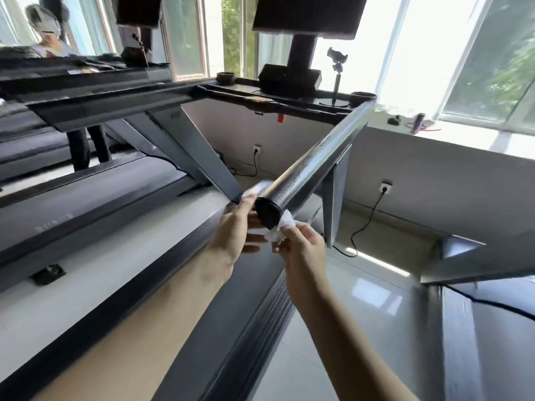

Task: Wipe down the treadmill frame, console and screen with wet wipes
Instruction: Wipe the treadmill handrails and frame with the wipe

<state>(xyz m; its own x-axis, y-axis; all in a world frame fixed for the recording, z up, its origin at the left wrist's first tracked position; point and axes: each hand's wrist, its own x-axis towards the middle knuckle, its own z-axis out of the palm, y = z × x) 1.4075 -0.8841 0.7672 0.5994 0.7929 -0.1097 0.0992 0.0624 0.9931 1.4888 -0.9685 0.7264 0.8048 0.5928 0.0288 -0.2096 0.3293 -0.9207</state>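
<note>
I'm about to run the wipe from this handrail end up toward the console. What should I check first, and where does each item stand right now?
1. Wipe held: the right hand pinches the white wipe. Ok.
2. Wipe on the surface: it lies against the lower right of the black end cap. Ok.
3. Left hand: at the rail end beside the cap and blurred. Whether it grips the rail or the wipe: cannot tell.
4. Path along the handrail to the console: nothing lies on the tube. Ok.
5. Wipe damp enough: cannot tell.
</note>
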